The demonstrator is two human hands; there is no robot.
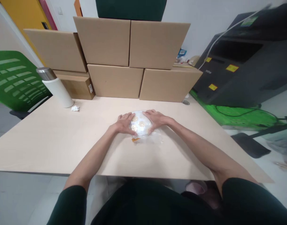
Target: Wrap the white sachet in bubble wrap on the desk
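On the wooden table lies a rounded package in clear plastic (141, 123), white and shiny with gold-tan spots. Its contents are too glossy to make out. My left hand (125, 123) grips its left side, thumb along the near edge and fingers at the far edge. Around the right side curls my right hand (156, 119), with the thumb on the near right edge. Loose clear wrap spreads toward me from the package, and a small orange piece (135, 139) shows at its near left edge.
Stacked cardboard boxes (116, 81) line the table's back edge. At the left stand a white bottle (58, 92) with a metal lid and a crumpled white tissue (75, 108). A small grey item (186, 102) lies back right. Beyond are a green chair (14, 78) and a dark printer (242, 68).
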